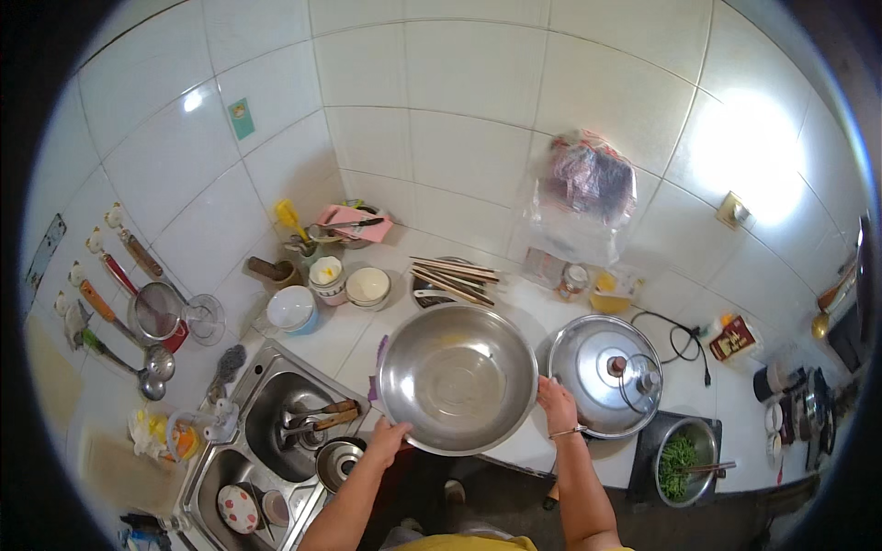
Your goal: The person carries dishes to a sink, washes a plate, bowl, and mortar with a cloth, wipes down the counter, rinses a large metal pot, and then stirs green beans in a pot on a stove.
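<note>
A wide, shiny metal basin (450, 441) is held level between my hands, over the counter's front edge. Its inside looks bare. My left hand (388, 439) grips the lower left rim, thumb on top. At the right side, my right hand (556, 406) is closed around the rim, its fingers partly hidden by the basin. Just right of that hand sits a lidded metal pan (604, 386) with a brown knob. A bundle of chopsticks (455, 278) lies across a dark bowl behind the basin.
To the left is a double sink (266, 404) with utensils and a patterned bowl (237, 508). Stacked bowls (294, 309) stand behind it. Ladles and strainers (158, 310) hang on the left wall. At right are a power cord (684, 340) and a bowl of chopped greens (678, 459).
</note>
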A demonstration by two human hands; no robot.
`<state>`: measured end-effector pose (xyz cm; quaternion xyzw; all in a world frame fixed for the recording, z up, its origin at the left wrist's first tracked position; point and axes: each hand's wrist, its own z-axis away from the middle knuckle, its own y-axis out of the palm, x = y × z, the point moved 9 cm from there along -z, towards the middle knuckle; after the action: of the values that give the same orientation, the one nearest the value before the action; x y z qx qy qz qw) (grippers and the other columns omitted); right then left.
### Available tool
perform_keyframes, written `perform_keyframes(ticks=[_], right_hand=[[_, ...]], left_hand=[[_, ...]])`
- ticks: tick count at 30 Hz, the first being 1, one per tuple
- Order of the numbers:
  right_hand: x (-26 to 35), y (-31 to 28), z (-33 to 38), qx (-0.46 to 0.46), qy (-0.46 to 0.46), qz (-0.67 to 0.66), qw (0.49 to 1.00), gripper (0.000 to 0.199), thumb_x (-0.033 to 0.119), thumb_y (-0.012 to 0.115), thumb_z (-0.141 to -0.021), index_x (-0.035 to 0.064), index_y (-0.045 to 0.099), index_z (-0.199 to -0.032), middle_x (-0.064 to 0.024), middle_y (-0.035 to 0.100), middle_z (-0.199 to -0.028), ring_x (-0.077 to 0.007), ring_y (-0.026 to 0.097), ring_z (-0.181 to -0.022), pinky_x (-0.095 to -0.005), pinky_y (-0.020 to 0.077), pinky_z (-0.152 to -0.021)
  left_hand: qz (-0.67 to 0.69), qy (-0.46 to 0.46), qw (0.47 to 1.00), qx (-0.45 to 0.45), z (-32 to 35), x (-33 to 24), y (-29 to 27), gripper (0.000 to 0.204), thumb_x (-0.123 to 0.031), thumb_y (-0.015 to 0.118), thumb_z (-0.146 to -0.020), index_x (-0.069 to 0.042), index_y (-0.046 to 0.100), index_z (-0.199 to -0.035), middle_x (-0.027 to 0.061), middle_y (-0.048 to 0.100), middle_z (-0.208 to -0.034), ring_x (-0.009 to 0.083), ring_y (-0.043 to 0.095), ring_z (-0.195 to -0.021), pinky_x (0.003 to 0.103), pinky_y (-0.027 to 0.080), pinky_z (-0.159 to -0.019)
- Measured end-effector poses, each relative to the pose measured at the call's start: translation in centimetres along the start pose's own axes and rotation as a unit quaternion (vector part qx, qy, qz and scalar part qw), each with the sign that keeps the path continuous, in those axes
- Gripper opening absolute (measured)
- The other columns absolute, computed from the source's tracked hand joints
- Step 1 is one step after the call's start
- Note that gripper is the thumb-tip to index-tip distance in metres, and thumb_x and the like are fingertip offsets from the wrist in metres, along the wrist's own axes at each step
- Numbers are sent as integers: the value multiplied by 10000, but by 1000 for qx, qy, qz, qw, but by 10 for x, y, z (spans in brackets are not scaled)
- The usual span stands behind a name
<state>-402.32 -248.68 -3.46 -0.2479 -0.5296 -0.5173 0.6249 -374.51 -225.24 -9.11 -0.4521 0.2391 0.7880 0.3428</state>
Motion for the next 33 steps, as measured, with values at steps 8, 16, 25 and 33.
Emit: perform_keyframes(ticks=[8, 16, 25, 33], right_hand=[[26, 196, -28, 229, -7, 2, 973, 450, 326, 452, -890, 10, 453, -1209, -81, 515, -1152, -184, 480, -1064, -324, 375, -903], [-1, 356, 32, 429, 29, -30, 902, 342, 202, 438, -901, -17, 484, -1160, -79, 549, -1077, -159, 518, -979, -298, 396, -867], [-126, 455, 177, 504, 96, 166, 842, 279, 189, 506, -869, -8, 553, -1061, -43, 589, -928, -108, 542, -820, -249, 459, -714], [-226, 530, 237, 516, 147, 306, 786, 319, 280, 525, -855, 33, 579, -1049, -23, 604, -871, -103, 543, -764, -248, 452, -664]], left_hand=[[149, 64, 972, -171, 54, -85, -125, 369, -17, 538, -732, -20, 424, -1083, 113, 532, -975, 219, 562, -821, 344, 525, -633], [192, 63, 928, -314, 198, -56, -220, 469, -56, 562, -750, -29, 351, -1168, 130, 531, -1012, 251, 574, -832, 377, 527, -620], [308, -16, 865, -396, 367, 74, -284, 451, -97, 563, -761, -20, 347, -1150, 129, 530, -973, 250, 597, -754, 402, 556, -588], [301, -24, 848, -435, 405, 155, -376, 443, -42, 545, -742, 47, 306, -1104, 155, 493, -877, 250, 574, -680, 384, 562, -558]])
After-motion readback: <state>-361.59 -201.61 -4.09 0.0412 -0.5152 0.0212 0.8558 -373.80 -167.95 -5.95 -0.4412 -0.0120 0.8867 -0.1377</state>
